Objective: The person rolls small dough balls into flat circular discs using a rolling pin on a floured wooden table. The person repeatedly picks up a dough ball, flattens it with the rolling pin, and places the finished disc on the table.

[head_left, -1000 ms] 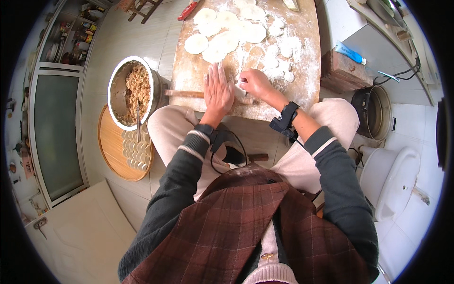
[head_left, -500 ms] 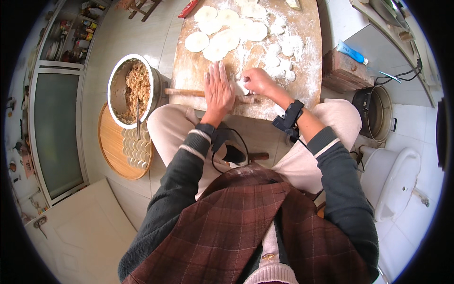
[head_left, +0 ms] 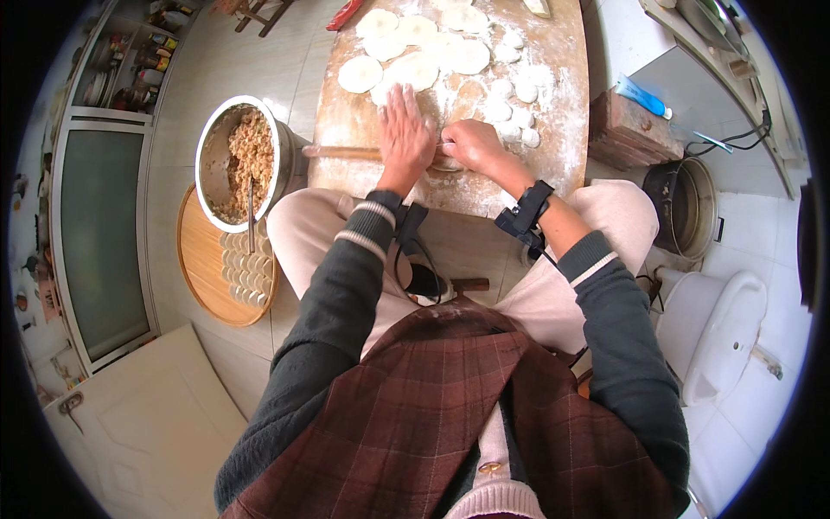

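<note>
My left hand (head_left: 406, 138) lies palm down with fingers stretched out over a wooden rolling pin (head_left: 344, 153), pressing on it. My right hand (head_left: 471, 145) is pinched on a piece of dough (head_left: 446, 161) at the pin's right, partly hidden by my fingers. Beyond both hands, several thin round dough sheets (head_left: 405, 72) and smaller floured dough lumps (head_left: 525, 89) lie on the floury wooden board (head_left: 346, 121).
A steel bowl of chopped filling (head_left: 250, 151) with a spoon stands left, by a wooden tray (head_left: 199, 259) of crescent dumplings. A red object (head_left: 344, 15) lies beyond. At right are a wooden block (head_left: 629, 134), blue tube (head_left: 644, 97), dark pot (head_left: 679, 208) and white basin (head_left: 709, 337).
My left hand has moved forward, away from my body, and the rolling pin has rolled forward with it. My right hand stays pinched in nearly the same spot.
</note>
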Demonstrator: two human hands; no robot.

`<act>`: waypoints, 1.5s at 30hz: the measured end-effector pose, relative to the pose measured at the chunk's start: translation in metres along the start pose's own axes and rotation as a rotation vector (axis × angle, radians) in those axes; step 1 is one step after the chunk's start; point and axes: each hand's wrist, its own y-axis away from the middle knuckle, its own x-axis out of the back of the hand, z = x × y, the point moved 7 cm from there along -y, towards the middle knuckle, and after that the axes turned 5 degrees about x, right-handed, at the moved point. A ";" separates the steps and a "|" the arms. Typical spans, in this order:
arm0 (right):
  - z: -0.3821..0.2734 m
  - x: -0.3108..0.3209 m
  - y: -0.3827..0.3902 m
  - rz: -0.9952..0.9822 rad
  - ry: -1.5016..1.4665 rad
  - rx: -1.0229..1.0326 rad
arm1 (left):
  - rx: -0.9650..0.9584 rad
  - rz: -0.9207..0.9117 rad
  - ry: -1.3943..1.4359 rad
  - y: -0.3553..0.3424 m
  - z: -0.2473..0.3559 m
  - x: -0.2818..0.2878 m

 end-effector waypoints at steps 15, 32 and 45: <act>-0.003 0.005 0.000 0.008 0.042 -0.038 | -0.049 0.048 0.031 0.008 0.001 -0.004; 0.024 0.004 0.001 0.014 -0.120 -0.173 | -0.038 -0.140 -0.110 0.027 0.009 0.000; 0.011 0.014 0.002 0.044 -0.008 -0.060 | -0.032 -0.118 -0.082 0.021 0.012 -0.004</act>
